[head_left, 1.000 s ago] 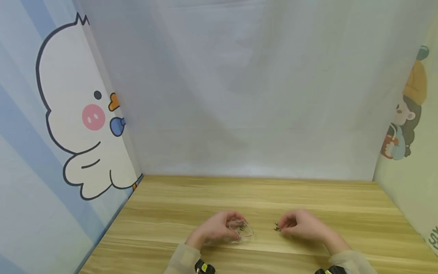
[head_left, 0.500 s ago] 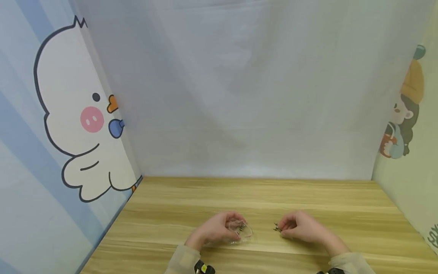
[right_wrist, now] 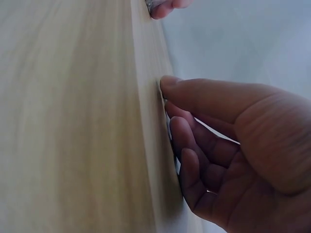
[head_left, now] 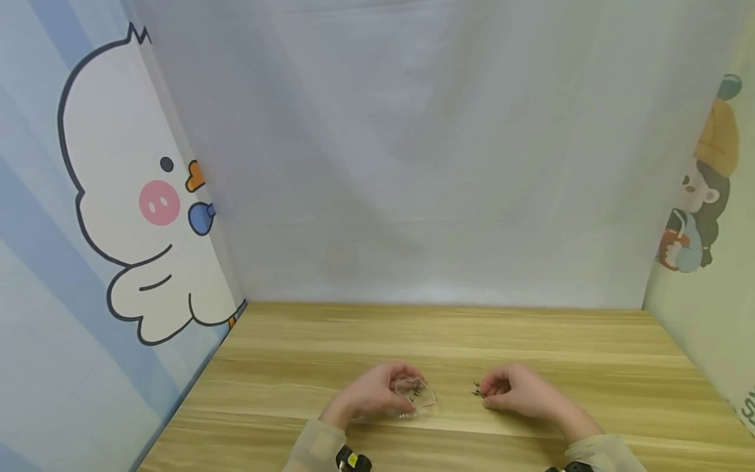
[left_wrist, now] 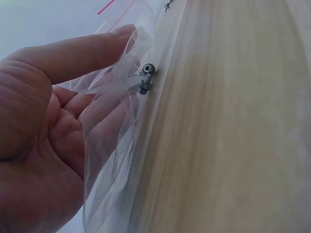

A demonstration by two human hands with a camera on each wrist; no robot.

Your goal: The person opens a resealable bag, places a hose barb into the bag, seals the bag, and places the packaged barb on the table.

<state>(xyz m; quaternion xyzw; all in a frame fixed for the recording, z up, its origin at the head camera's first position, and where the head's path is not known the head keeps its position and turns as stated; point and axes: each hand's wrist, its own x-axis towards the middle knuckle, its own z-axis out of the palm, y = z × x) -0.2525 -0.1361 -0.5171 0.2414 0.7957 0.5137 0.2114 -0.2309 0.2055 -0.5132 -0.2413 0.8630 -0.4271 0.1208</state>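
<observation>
My left hand grips a clear plastic bag with a red line near its mouth, thumb on one side and fingers on the other. Small dark metal pieces, which look like screws or bolts, show in or against the bag. To the right, a small group of similar metal pieces lies on the table. My right hand rests on the table beside them, fingers curled, thumb and fingertips close together. Whether these fingertips pinch a piece is hidden in both the head and right wrist views.
The hands rest on a wood-grain table. A pale grey curtain stands along its back edge. Printed panels with a white cartoon bird on the left and a cartoon figure on the right flank it.
Both hands, the bag and the loose metal pieces stay practically in place. Only the head view shifts slightly.
</observation>
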